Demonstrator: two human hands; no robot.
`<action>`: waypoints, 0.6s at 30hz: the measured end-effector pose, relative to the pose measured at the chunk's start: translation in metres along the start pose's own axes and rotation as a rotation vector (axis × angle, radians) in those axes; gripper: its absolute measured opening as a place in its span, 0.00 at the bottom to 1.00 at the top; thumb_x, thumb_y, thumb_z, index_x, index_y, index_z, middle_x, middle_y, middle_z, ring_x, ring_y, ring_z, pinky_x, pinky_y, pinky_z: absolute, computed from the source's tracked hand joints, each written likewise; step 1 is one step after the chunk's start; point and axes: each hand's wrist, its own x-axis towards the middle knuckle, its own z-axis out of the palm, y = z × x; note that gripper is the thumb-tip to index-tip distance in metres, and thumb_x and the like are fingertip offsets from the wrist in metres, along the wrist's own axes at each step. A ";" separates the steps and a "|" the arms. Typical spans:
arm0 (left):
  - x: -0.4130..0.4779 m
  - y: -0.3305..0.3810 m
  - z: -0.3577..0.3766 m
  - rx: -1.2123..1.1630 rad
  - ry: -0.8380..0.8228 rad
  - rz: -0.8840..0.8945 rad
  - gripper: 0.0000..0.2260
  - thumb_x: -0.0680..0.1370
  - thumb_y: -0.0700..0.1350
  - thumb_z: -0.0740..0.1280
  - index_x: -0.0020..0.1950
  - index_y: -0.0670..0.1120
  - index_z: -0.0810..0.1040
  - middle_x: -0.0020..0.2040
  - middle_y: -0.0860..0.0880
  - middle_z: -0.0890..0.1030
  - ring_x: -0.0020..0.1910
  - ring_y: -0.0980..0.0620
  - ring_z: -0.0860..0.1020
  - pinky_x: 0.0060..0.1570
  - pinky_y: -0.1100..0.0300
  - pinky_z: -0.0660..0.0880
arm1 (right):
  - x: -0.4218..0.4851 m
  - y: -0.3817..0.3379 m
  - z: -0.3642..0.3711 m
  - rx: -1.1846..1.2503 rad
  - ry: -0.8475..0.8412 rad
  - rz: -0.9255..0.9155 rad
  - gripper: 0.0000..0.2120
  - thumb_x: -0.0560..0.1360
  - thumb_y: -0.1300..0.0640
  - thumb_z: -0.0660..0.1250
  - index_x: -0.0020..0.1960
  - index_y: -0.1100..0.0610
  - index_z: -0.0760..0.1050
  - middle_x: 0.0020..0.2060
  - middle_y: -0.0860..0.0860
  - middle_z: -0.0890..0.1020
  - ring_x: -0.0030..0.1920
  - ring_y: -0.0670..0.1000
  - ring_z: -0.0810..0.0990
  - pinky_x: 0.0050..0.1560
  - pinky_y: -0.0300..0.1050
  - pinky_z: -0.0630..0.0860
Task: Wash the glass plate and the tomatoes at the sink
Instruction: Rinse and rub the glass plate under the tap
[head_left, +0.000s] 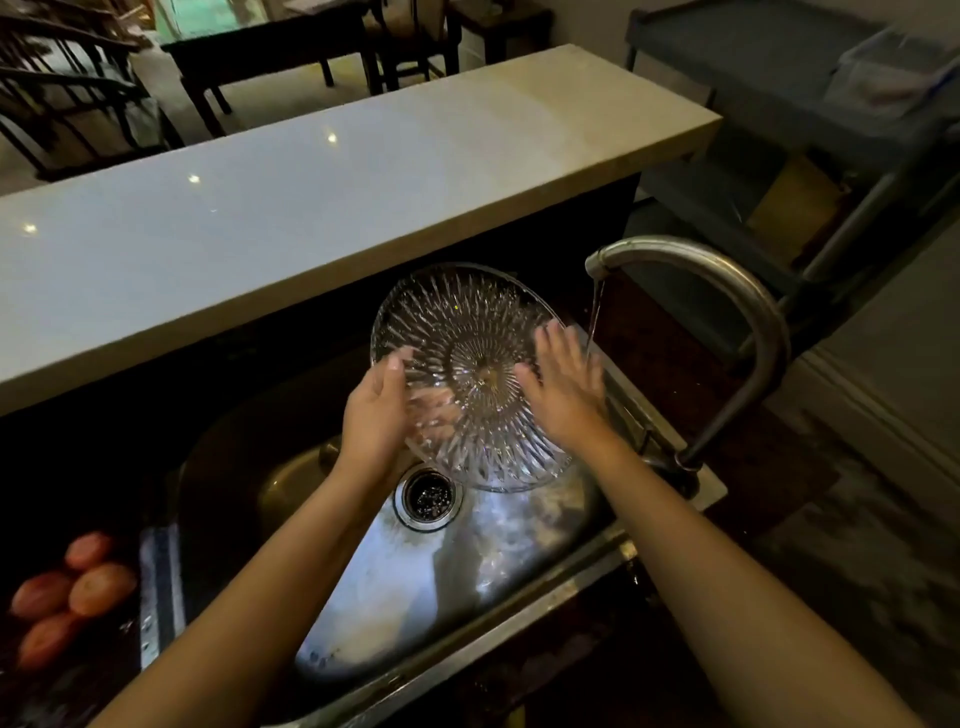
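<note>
**Plate over sink, both hands on it**

Room to move: I'm working over the steel sink (441, 571). The basin below the plate is lying open, with the drain (428, 498) showing just under the plate's near rim. The raised counter ledge (311, 208) is running across right behind the plate's far rim, so it's tight on that side. The faucet (727, 291) is arching in from the right, its spout ending just beyond the plate's right edge; the water stream (596, 312) is falling just past my right fingertips.

I'm holding the glass plate (467, 332) tilted above the basin, inner face toward me. My left hand (376, 415) is gripping its left rim, thumb on the front, fingers curled behind and showing through the glass. My right hand (563, 389) is lying open and flat against the right half of the face, fingers spread and pointing up.

Both forearms are reaching in from the near edge, converging on the plate.

The tomatoes (72, 597) are sitting on the dark countertop left of the sink, well apart from both hands.
</note>
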 end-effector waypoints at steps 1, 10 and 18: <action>-0.002 -0.003 -0.003 -0.013 -0.015 -0.029 0.10 0.81 0.50 0.56 0.54 0.50 0.76 0.38 0.42 0.84 0.34 0.44 0.84 0.31 0.54 0.81 | 0.005 0.006 -0.004 -0.006 0.034 0.083 0.31 0.79 0.40 0.44 0.76 0.51 0.38 0.76 0.49 0.38 0.76 0.53 0.38 0.75 0.57 0.39; 0.023 -0.033 0.003 -0.034 0.132 -0.163 0.18 0.78 0.45 0.63 0.67 0.44 0.67 0.53 0.36 0.80 0.45 0.39 0.80 0.49 0.42 0.78 | 0.003 0.016 -0.049 1.096 0.062 0.407 0.11 0.81 0.54 0.55 0.51 0.60 0.72 0.44 0.63 0.83 0.36 0.58 0.83 0.32 0.47 0.79; 0.037 -0.051 0.066 1.351 -0.152 0.380 0.30 0.78 0.63 0.43 0.76 0.50 0.45 0.78 0.48 0.44 0.76 0.42 0.41 0.72 0.42 0.37 | -0.005 0.015 -0.060 0.935 0.315 0.535 0.12 0.81 0.52 0.52 0.50 0.57 0.71 0.46 0.58 0.82 0.39 0.55 0.84 0.40 0.49 0.82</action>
